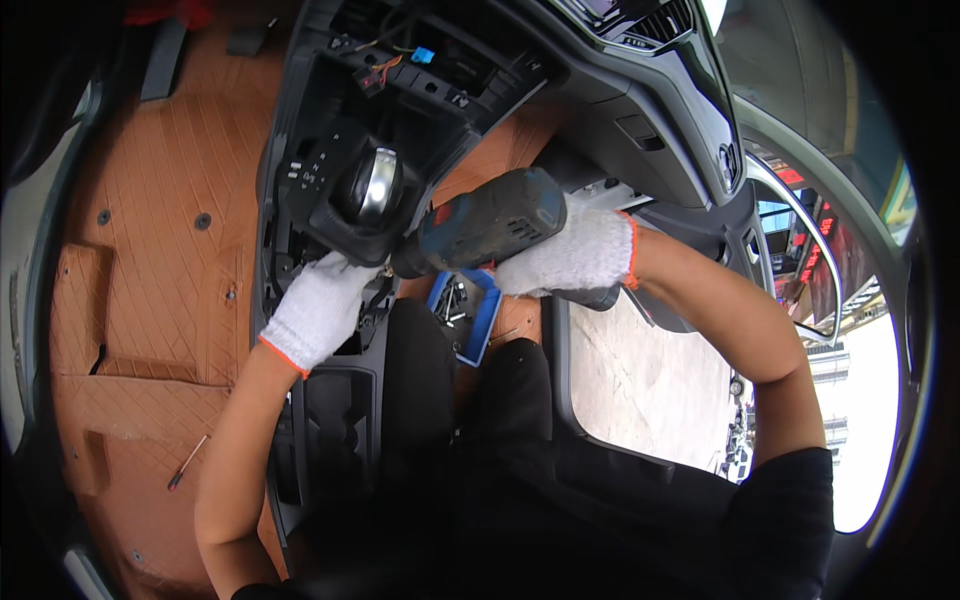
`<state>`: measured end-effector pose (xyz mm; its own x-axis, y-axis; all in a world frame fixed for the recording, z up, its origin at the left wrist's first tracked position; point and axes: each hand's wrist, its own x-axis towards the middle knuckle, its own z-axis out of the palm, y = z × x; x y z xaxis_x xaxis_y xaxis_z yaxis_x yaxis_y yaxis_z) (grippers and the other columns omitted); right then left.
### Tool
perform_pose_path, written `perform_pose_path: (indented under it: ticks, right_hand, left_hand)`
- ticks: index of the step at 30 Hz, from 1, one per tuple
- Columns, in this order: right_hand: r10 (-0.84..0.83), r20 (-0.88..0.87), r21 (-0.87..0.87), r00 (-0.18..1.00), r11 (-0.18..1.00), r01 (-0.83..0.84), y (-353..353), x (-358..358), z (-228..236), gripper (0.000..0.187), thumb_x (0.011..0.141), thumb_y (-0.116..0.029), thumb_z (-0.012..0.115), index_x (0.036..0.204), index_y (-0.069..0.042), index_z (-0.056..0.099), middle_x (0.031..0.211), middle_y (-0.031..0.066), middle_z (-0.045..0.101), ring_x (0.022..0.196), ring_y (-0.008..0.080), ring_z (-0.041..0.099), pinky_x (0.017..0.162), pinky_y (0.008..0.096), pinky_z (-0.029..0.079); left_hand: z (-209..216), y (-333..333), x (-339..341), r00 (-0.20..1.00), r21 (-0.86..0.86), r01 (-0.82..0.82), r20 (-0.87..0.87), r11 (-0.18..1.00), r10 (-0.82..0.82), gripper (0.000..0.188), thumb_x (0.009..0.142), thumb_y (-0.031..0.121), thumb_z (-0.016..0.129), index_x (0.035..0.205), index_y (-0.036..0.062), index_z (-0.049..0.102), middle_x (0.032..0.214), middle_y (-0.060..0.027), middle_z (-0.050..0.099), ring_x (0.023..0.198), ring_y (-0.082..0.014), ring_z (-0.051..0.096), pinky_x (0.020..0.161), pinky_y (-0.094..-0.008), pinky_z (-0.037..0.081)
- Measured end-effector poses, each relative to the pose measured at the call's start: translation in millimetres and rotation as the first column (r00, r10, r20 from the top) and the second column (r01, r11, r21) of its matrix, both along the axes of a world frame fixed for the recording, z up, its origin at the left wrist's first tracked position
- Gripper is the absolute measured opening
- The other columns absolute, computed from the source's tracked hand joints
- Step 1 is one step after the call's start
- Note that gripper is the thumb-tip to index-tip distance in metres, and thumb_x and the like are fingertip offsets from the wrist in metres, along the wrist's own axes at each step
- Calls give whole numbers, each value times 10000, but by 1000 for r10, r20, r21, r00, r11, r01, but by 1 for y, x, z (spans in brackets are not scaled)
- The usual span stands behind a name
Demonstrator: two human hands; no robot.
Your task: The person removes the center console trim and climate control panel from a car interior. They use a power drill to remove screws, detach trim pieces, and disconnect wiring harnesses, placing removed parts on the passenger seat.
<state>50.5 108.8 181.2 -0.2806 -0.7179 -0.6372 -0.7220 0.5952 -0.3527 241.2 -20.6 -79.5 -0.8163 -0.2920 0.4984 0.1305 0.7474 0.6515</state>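
Note:
My right hand (575,250), in a white knit glove with an orange cuff, grips a dark blue and black cordless drill (490,222). The drill lies sideways, its nose pointing left at the side of the centre console. In a matching glove, my left hand (322,305) rests at the console just below the gear shifter (378,188), close to the drill's nose. Its fingertips reach into the gap there, bent and partly hidden, so what they hold, if anything, does not show. The shifter has a black base and a silver-trimmed knob.
A blue tray (484,318) with metal sockets or bits lies between my legs. Loose wiring with a blue connector (422,55) hangs in the opened console. A screwdriver (188,463) lies on the brown quilted floor (170,320) at left. The door opening is at right.

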Motion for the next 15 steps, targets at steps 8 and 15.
perform_pose_path:
  ticks: [8, 15]
  right_hand:
    - [120, -105, 209, 987, 973, -96, -41, 15, 10, 340, 764, -226, 815, 1044, -39, 765, 849, 86, 748, 748, 199, 654, 744, 374, 572]
    - [9, 27, -66, 1000, 998, -7, 16, 17, 31, 331, 747, -180, 809, 1020, -14, 722, 837, 77, 752, 748, 178, 686, 698, 363, 573]
  left_hand:
    - [8, -4, 7, 996, -19, -9, 85, 1000, 11, 365, 913, -33, 589, 1249, 75, 682, 964, -214, 725, 923, -422, 715, 847, -516, 579]
    - [13, 1, 1, 1000, 56, -6, 18, 998, 5, 401, 914, -48, 583, 1286, 67, 678, 1043, -215, 747, 998, -422, 727, 912, -513, 583]
